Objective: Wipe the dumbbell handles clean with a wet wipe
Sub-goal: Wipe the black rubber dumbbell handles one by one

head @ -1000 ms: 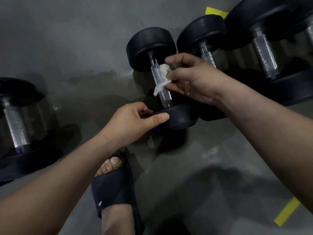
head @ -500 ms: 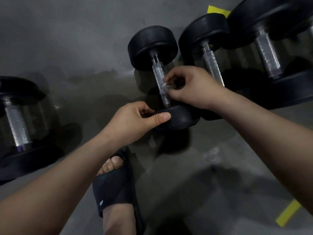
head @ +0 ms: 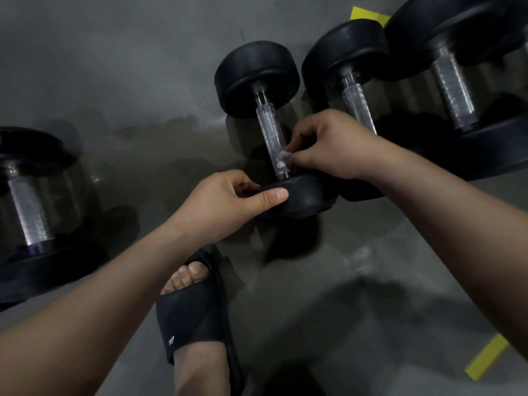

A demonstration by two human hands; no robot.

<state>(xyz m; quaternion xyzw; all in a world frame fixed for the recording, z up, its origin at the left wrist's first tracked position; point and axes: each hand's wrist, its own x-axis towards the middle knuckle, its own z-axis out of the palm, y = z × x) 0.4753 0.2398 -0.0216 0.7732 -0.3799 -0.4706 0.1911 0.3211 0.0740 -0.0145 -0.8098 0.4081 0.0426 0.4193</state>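
Observation:
A black dumbbell (head: 257,78) lies on the grey floor at the centre, its knurled metal handle (head: 268,130) running toward me. My right hand (head: 328,144) pinches a small white wet wipe (head: 283,157) against the lower end of that handle; most of the wipe is hidden by the fingers. My left hand (head: 225,204) grips the rim of the dumbbell's near weight head (head: 305,195), thumb on top.
Two larger dumbbells (head: 351,70) (head: 457,67) lie close on the right, another dumbbell (head: 28,212) at the far left. My foot in a black slide sandal (head: 194,315) stands just below the hands. Yellow tape strips (head: 485,358) mark the concrete floor.
My right hand slid the wipe down the handle from its upper part to the end near the close weight head. The left hand kept its grip.

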